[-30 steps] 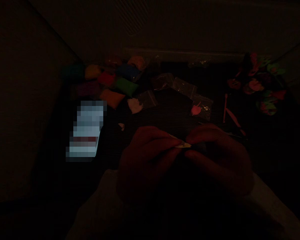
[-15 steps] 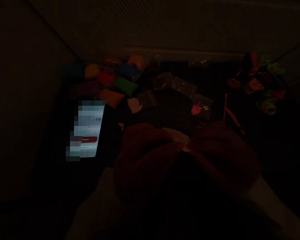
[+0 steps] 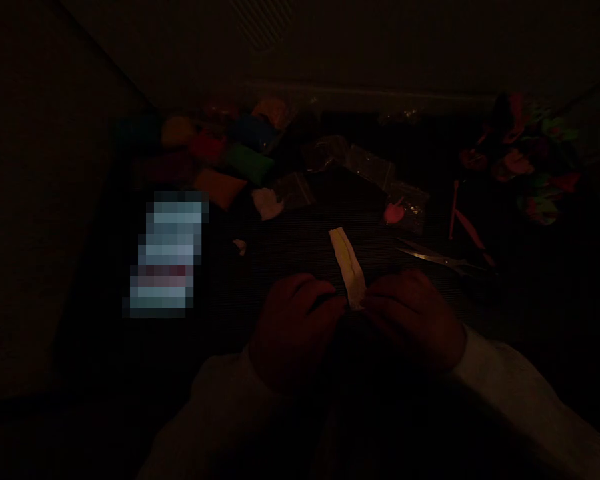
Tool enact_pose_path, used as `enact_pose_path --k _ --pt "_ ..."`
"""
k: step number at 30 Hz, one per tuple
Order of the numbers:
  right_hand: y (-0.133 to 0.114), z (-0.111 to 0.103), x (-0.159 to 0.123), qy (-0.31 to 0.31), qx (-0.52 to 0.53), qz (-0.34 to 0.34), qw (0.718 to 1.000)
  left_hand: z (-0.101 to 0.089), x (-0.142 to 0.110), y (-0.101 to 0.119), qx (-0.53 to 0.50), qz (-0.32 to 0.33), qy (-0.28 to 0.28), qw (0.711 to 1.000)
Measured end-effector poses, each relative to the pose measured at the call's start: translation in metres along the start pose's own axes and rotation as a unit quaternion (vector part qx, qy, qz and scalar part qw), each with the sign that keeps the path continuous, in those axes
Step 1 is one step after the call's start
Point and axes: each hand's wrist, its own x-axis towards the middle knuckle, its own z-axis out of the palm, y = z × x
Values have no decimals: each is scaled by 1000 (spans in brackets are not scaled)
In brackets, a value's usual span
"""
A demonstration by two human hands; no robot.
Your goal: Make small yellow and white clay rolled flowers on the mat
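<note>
The scene is very dark. A pale cream strip (image 3: 347, 265) lies on the dark ribbed mat (image 3: 300, 237), running away from me. My left hand (image 3: 295, 327) and my right hand (image 3: 413, 317) meet at the strip's near end, fingers pinched on it from either side. Both wrists wear light sleeves.
A lit phone screen (image 3: 167, 260) lies at the left. Coloured packets (image 3: 220, 153) are piled at the back left, clear bags (image 3: 370, 170) at the back middle. Scissors (image 3: 437, 257), pink sticks (image 3: 463, 220), a small pink piece (image 3: 393, 213) and colourful flowers (image 3: 527, 163) are to the right.
My hands have dropped lower and nearer to me. The pale piece, earlier folded small between the fingertips, now lies stretched out as a long strip on the mat.
</note>
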Motion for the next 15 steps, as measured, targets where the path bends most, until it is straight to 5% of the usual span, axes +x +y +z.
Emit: enact_pose_path --k 15 --pt "3 -2 0 -33 6 17 999 7 13 12 -22 0 -14 1000"
